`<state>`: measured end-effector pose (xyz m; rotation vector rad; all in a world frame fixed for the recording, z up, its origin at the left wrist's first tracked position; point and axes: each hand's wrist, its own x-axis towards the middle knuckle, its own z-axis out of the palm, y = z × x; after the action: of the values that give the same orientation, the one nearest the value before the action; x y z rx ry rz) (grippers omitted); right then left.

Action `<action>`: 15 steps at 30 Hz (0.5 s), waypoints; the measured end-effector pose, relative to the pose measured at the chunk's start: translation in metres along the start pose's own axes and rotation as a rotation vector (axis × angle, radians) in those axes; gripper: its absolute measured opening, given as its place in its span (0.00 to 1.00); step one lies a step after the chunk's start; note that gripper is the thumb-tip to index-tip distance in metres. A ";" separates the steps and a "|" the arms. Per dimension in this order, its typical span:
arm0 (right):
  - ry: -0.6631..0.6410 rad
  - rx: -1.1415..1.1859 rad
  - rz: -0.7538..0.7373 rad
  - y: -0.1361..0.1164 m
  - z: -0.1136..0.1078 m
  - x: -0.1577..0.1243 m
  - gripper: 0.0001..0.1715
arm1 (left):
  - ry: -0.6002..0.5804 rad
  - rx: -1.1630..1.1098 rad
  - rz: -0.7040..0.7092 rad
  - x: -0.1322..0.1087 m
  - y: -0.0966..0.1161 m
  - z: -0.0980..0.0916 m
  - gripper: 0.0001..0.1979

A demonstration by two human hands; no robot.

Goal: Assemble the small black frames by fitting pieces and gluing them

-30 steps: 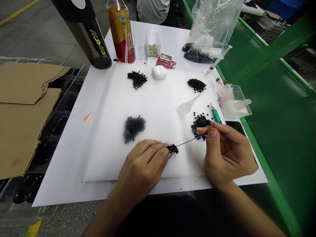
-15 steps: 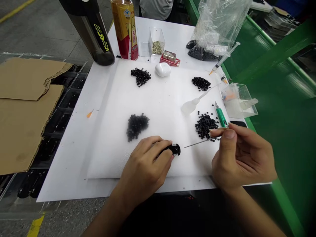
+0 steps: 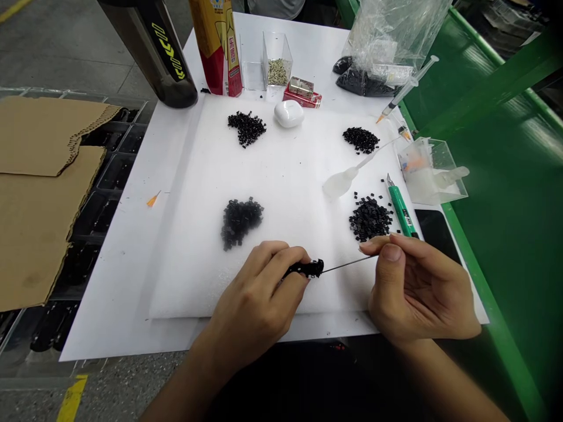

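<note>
Your left hand (image 3: 257,299) grips a small black part (image 3: 310,269) between thumb and fingers, clenched around it with only its right end showing past the fingertips, so its full shape is hidden. The part sits just above the white foam pad (image 3: 281,176), at about 6 o'clock from the pad's centre. Your right hand (image 3: 417,293) pinches a thin steel needle (image 3: 345,265) between thumb and forefinger, with the other fingers curled loosely beneath. The change is at the needle's tip: it stood apart from the part a moment ago and now meets its right end, closing the gap between your hands. The needle runs almost level from the 3 o'clock side. A heap of black granules (image 3: 370,218) lies at 3 o'clock, just above your right fingertips, beside a green-handled craft knife (image 3: 401,211). A second heap of black granules (image 3: 240,221) lies at 9 o'clock, and a plastic squeeze bottle (image 3: 341,183) rests on the pad between 2 and 3 o'clock.
</note>
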<state>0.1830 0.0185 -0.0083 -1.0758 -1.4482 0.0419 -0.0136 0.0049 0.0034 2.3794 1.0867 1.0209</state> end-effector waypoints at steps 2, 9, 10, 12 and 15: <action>-0.004 -0.001 0.005 0.000 -0.002 0.000 0.22 | 0.004 0.012 0.008 0.000 0.001 0.000 0.06; 0.021 -0.006 0.008 0.001 0.001 -0.002 0.21 | 0.015 0.025 0.018 -0.001 0.000 0.001 0.06; 0.027 -0.003 0.013 0.000 0.002 -0.002 0.21 | 0.012 0.025 0.017 -0.001 -0.001 0.001 0.06; 0.032 -0.014 0.006 -0.004 0.000 -0.001 0.21 | 0.005 0.026 0.009 -0.001 -0.001 0.000 0.05; 0.063 -0.097 0.025 -0.008 -0.017 0.014 0.20 | -0.007 0.036 -0.023 -0.001 -0.002 0.000 0.04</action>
<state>0.1949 0.0130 0.0109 -1.1645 -1.3914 -0.0442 -0.0153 0.0059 0.0022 2.3911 1.1367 0.9927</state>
